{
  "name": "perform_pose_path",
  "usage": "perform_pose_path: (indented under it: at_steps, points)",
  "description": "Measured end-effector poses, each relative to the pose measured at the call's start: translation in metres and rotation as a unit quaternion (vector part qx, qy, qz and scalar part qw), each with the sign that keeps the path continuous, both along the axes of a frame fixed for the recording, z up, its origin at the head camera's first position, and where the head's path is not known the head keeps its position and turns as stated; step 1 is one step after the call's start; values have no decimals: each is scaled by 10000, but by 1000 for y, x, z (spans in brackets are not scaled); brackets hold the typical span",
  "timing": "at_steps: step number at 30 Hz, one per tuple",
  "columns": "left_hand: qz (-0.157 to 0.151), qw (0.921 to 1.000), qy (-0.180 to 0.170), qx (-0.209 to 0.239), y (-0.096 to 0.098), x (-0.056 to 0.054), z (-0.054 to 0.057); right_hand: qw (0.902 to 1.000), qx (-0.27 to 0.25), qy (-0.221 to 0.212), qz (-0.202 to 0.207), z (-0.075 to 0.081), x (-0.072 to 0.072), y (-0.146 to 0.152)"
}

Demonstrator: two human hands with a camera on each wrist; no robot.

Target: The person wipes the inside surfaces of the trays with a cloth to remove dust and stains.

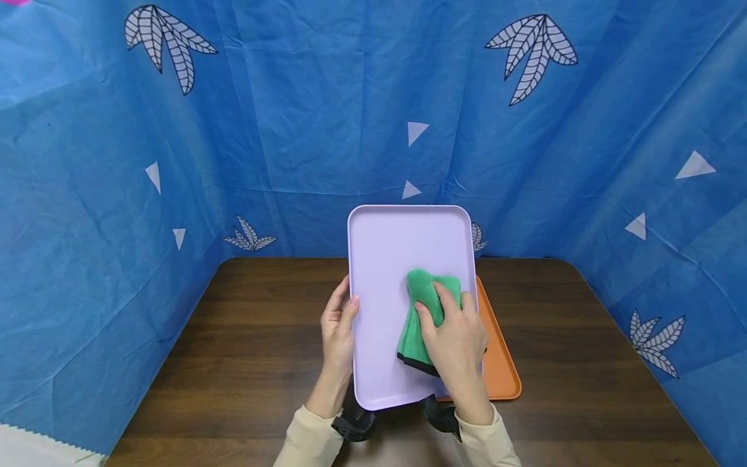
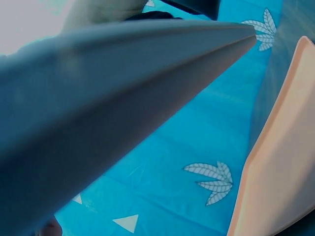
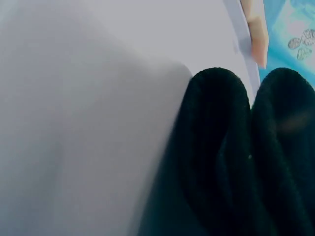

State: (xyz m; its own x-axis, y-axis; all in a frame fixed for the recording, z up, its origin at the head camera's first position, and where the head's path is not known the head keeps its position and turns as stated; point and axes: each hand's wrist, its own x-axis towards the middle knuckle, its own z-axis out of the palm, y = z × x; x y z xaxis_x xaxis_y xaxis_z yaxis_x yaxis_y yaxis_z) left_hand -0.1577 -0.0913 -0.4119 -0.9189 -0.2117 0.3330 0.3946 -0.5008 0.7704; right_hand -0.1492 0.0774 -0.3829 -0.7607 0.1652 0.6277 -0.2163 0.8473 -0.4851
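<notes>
A lavender tray [image 1: 382, 259] is held up, tilted toward the head camera, with its raised rim all round. My left hand [image 1: 337, 324] grips it by the left edge, thumb over the rim and fingers behind. Folded green cloth [image 1: 417, 337] with a black border lies against the inner face, right of the middle. My right hand [image 1: 458, 334] holds this cloth from above, thumb and fingers pressing it onto the tray. Up close in the right wrist view, thick folds of the cloth [image 3: 216, 147] look dark beside the pale tray surface [image 3: 88, 123].
An orange tray [image 1: 498, 357] lies on the dark wooden table [image 1: 262, 337], partly covered by the lavender one. Blue fabric [image 1: 303, 130] with leaf and triangle prints hangs behind the table and along both sides. Black straps with devices [image 1: 354, 425] sit at the wrists.
</notes>
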Motion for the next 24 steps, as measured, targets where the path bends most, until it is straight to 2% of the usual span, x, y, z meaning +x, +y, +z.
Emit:
perform_pose_path:
  at_steps: [4, 13, 19, 24]
  points:
    - [76, 9999, -31, -73, 2, 0, 0, 9994, 155, 266, 175, 1, 2, -9]
    - [129, 9996, -167, -173, 2, 0, -1, 9973, 330, 407, 516, 5, 9, -30]
    - [23, 9999, 33, -148, 2, 0, -1, 9943, 478, 668, 679, 6, 13, -45]
    - [-81, 9995, 256, -160, 2, 0, -3, 9861, 847, 1111, 900, 6, 19, -57]
